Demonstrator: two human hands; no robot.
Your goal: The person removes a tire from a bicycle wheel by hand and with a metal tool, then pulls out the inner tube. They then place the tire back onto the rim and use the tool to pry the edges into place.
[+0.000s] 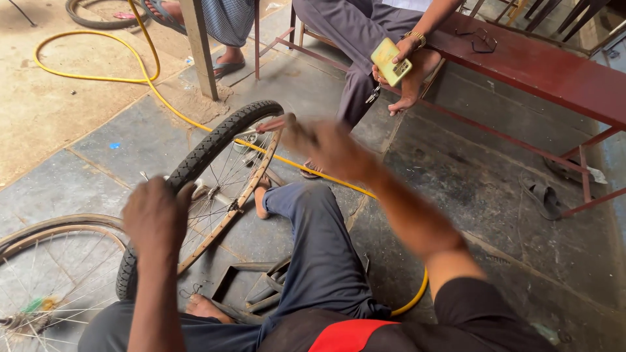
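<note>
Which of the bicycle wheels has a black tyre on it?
The upright wheel between the person's hands: a black tyre wraps its rim. The second wheel, lower left, shows only bare rim and spokes.

Left hand [156, 215] clenched (knuckles up); right hand [323, 145] blurred.

I count two of my own hands: the left hand [156, 212] on a tyre, the right hand [326, 145] blurred by its rim. Three bicycle wheels: one wheel [208, 189] between my hands, one [45, 274] left of my left hand, one [104, 13] far beyond. One yellow hose [98, 78]. One red bench [541, 68]. One phone [390, 62].
</note>
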